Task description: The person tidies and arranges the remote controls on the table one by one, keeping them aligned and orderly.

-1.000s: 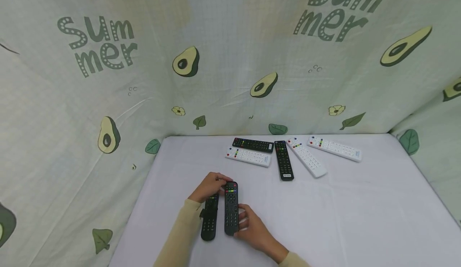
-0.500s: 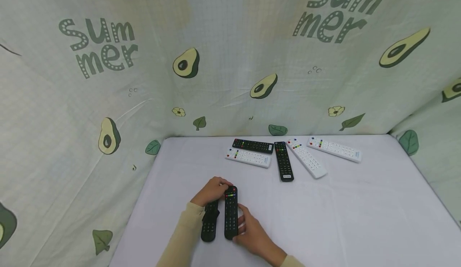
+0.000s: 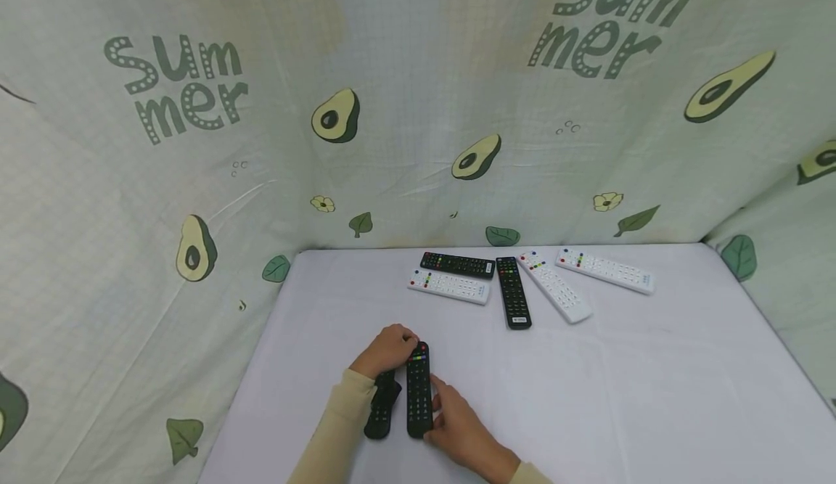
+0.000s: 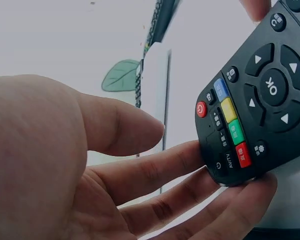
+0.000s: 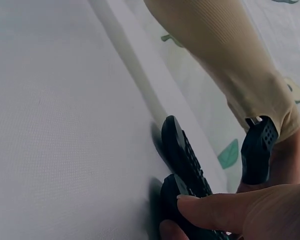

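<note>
A black remote control (image 3: 419, 397) with coloured buttons lies lengthwise at the front of the table, pointing away from me. My right hand (image 3: 460, 426) holds its near end from the right; in the right wrist view the thumb (image 5: 215, 210) is against that end. My left hand (image 3: 387, 350) is at its far end. In the left wrist view, the fingers (image 4: 155, 165) reach out to the remote's end while the thumb stays apart from it. Just left lies a second black remote (image 3: 377, 422), partly hidden beneath the left hand and the dark wrist camera.
Farther back on the white table (image 3: 653, 397) are a black remote (image 3: 457, 264), a white remote (image 3: 449, 286), another black one (image 3: 514, 294) and two more white ones (image 3: 555, 288) (image 3: 604, 271). A patterned cloth (image 3: 405, 70) hangs behind.
The remote between my hands has slid slightly toward me, and both hands have come along with it. The left forearm has shifted a little to the right. The remotes at the back stay put.
</note>
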`<state>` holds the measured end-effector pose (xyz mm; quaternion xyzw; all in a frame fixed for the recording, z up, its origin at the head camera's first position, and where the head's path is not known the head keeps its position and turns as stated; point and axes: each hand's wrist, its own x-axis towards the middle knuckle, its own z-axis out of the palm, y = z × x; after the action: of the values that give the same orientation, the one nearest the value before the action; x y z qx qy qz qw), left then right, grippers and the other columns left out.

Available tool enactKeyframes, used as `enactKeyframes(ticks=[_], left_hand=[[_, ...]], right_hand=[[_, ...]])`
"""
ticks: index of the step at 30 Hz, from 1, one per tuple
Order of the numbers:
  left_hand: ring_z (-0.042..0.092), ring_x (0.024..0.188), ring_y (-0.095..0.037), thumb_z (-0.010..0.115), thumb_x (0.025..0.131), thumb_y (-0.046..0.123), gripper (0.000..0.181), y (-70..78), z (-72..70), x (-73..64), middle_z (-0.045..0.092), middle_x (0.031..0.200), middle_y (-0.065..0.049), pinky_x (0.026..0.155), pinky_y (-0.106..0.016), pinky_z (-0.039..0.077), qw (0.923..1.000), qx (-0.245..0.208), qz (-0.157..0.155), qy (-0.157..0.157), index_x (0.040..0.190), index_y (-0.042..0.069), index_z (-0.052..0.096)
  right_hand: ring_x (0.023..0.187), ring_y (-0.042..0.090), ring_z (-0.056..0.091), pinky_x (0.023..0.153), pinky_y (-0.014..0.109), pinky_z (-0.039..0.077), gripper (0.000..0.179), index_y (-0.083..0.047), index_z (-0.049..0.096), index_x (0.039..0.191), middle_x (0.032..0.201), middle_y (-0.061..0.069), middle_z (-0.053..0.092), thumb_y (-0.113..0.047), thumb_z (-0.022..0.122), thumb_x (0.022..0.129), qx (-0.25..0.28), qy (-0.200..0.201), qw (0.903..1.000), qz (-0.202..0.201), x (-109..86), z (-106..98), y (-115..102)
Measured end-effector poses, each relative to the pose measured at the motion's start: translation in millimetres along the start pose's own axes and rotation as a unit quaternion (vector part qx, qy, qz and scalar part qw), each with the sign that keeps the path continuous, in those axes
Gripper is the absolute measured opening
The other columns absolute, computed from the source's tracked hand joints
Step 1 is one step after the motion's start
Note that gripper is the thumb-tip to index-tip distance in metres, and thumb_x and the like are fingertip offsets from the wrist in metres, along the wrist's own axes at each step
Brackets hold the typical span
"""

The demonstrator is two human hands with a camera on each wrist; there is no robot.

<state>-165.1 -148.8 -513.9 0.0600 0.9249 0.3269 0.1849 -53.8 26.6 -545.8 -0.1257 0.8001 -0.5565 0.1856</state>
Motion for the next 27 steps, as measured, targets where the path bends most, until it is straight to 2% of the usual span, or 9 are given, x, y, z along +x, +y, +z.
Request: enactKeyframes(ticks=[7, 12, 14, 17, 21, 27], left_hand=[[0.067, 0.107, -0.036, 0.057, 0.105, 0.018, 0.033, 1.5, 4.4, 2.2, 0.070, 0.117, -0.021, 0.098, -0.056, 0.056, 0.9997, 0.020, -0.002, 0.010, 0.117, -0.007, 0.074], [0.067, 0.103, -0.034, 0.056, 0.104, 0.019, 0.033, 6.1, 6.6, 4.1, 0.070, 0.113, -0.018, 0.096, -0.054, 0.056, 0.9991, 0.036, 0.008, 0.020, 0.116, -0.006, 0.074], [0.066, 0.102, -0.032, 0.056, 0.104, 0.019, 0.033, 9.8, 6.9, 4.7, 0.069, 0.113, -0.016, 0.095, -0.053, 0.057, 0.9990, 0.036, 0.014, 0.024, 0.117, -0.005, 0.075], [0.065, 0.099, -0.029, 0.057, 0.104, 0.018, 0.032, 16.0, 6.4, 5.7, 0.068, 0.111, -0.015, 0.090, -0.051, 0.057, 0.9987, 0.025, 0.028, 0.034, 0.117, -0.004, 0.075], [0.063, 0.096, -0.024, 0.058, 0.105, 0.019, 0.030, 24.1, 6.6, 7.8, 0.068, 0.109, -0.012, 0.084, -0.044, 0.057, 0.9975, 0.015, 0.047, 0.050, 0.117, -0.003, 0.075], [0.061, 0.091, -0.021, 0.059, 0.105, 0.017, 0.027, 38.0, 11.2, 12.7, 0.068, 0.105, -0.010, 0.078, -0.039, 0.055, 0.9954, -0.013, 0.077, 0.056, 0.117, -0.002, 0.075]], right_hand=[[0.080, 0.010, 0.060, 0.065, 0.024, 0.052, 0.091, 0.016, 0.038, 0.152, 0.104, 0.008, 0.059, 0.006, 0.084, 0.075, -0.020, -0.009, 0.9998, -0.004, -1.2, -4.9, -0.1], [0.084, 0.013, 0.063, 0.066, 0.024, 0.054, 0.079, 0.013, 0.046, 0.147, 0.109, 0.011, 0.062, 0.001, 0.085, 0.079, -0.035, 0.014, 0.9992, -0.016, -3.8, -23.8, 0.5], [0.086, 0.015, 0.064, 0.068, 0.025, 0.056, 0.073, 0.011, 0.050, 0.145, 0.110, 0.012, 0.062, 0.001, 0.084, 0.081, -0.037, 0.044, 0.9983, -0.010, -4.2, -37.1, 1.2], [0.087, 0.017, 0.066, 0.070, 0.026, 0.057, 0.063, 0.009, 0.057, 0.140, 0.109, 0.013, 0.064, 0.001, 0.083, 0.083, -0.039, 0.115, 0.9925, 0.010, -3.1, -60.8, 4.6], [0.090, 0.020, 0.069, 0.077, 0.033, 0.060, 0.051, 0.005, 0.062, 0.135, 0.109, 0.015, 0.067, 0.001, 0.080, 0.088, -0.064, 0.210, 0.9747, 0.041, 0.8, -94.5, 14.5], [0.103, 0.036, 0.070, 0.089, 0.047, 0.060, 0.045, 0.007, 0.058, 0.137, 0.115, 0.024, 0.066, -0.004, 0.074, 0.096, -0.086, 0.285, 0.9528, 0.062, 6.3, -138.3, 31.4]])
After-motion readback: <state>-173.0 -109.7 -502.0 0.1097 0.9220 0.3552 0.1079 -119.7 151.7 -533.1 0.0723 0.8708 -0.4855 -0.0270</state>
